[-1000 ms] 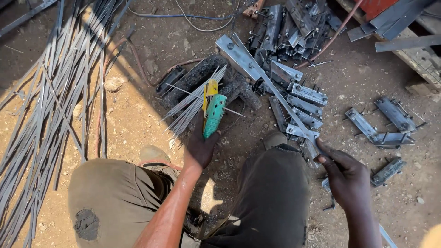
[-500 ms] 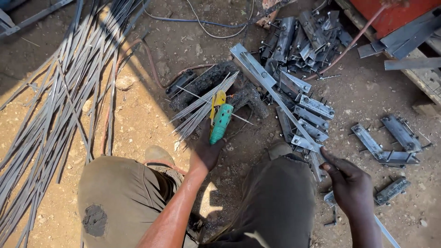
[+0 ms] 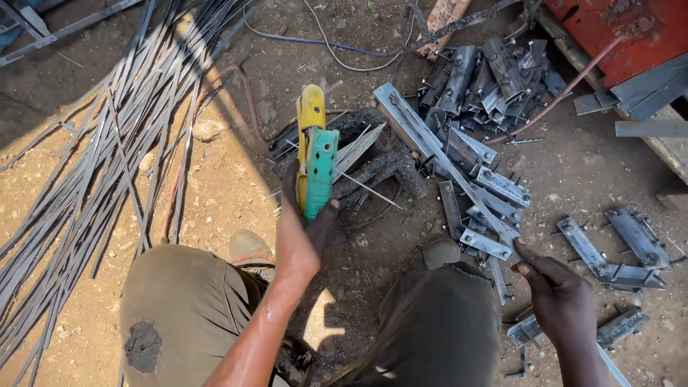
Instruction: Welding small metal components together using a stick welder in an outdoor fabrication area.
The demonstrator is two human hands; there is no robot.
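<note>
Green and yellow tool handles (image 3: 315, 161): held upright in the left hand (image 3: 301, 236), above the dirt ground (image 3: 236, 179) and in front of a dark block (image 3: 373, 168) bearing thin rods (image 3: 355, 150). The left grip is closed around the lower handle ends. The right hand (image 3: 562, 304) has its fingers curled onto the near end of a long grey metal bar (image 3: 444, 154); grip closed on it. Grey brackets (image 3: 502, 186) lie beside the bar. A bundle of long strips (image 3: 93, 172) lies well to the left.

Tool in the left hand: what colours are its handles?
One handle is yellow, the other teal green; the tool in the left hand shows best in the head view.
</note>
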